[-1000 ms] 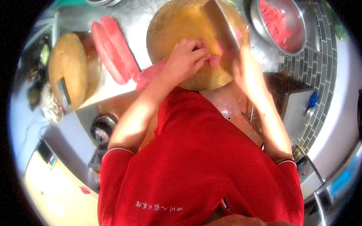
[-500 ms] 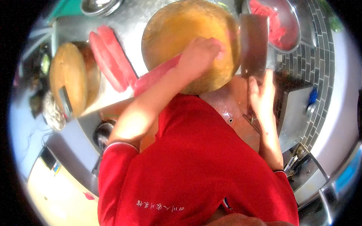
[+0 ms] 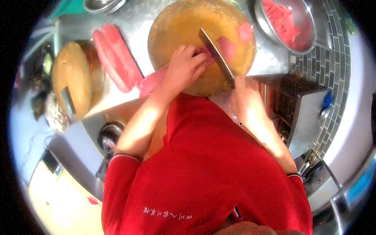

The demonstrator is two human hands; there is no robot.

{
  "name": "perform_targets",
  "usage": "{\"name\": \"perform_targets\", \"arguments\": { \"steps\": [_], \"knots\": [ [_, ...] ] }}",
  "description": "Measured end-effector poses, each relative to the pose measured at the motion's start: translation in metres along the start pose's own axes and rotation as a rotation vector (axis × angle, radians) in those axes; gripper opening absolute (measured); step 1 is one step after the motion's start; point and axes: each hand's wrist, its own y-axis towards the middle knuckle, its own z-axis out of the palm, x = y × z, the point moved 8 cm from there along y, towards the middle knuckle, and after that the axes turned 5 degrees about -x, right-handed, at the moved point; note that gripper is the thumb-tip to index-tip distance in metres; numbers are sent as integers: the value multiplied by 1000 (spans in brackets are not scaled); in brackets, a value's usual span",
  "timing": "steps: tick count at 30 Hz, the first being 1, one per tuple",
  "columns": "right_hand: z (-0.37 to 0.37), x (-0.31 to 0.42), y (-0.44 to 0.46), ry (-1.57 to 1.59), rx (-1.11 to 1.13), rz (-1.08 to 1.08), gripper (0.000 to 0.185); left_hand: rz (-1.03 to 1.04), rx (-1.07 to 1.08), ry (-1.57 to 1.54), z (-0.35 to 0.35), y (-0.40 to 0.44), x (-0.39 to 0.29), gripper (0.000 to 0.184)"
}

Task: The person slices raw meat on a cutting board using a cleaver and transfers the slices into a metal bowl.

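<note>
A long strip of raw red meat (image 3: 154,81) lies across the round wooden chopping block (image 3: 172,27), with one end overhanging the near left edge. My left hand (image 3: 184,67) presses on it with bent fingers close to its cut end. My right hand (image 3: 246,100) is wrapped round the handle of a cleaver (image 3: 216,55). The blade stands on edge at the cut end, just right of my left fingertips. Beyond the blade lie a thin meat slice (image 3: 227,47) and another slice (image 3: 245,32) near the block's right edge.
A steel bowl (image 3: 263,19) of cut meat stands at the back right. Two more meat strips (image 3: 117,58) lie left of the block. Farther left are a second wooden block (image 3: 70,74) and a dark flat blade (image 3: 67,102). Stacked metal bowls (image 3: 102,6) sit at the back.
The cleaver has swung from the block's right side onto the meat's cut end. My left hand has moved back left onto the strip. Slices now show on the block's right.
</note>
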Motion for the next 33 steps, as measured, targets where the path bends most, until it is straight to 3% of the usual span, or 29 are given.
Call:
{"name": "perform_targets", "arguments": {
  "steps": [14, 17, 20, 24, 27, 29, 31, 32, 33],
  "knots": [
    [2, -6, -27, -111, 231, 169, 23, 9, -52, -10, 6, 5, 12, 27],
    [14, -13, -16, -73, 192, 143, 26, 3, -43, -16, 8, 6, 15, 27],
    [28, 1, 43, -15, 6, -68, 28, 0, -35, -37, 8, 8, 16, 25],
    [43, -2, 96, -40, 20, -103, 28, 18, -80, -43, 4, 8, 15, 23],
    [41, -13, 77, -88, 66, -140, 30, -18, -34, -29, 6, 3, 11, 21],
    [11, 10, 39, -72, 101, -28, 30, -20, -50, -21, 5, 5, 14, 20],
    [-10, 20, 4, -127, -21, -163, 31, 13, -117, -55, 4, 5, 13, 19],
    [-7, 8, -10, -24, 169, 61, 31, 34, -124, -56, 4, 7, 13, 19],
    [-6, -1, -19, -44, 208, 98, 32, 51, -132, -56, 4, 7, 14, 19]
  ]
}}
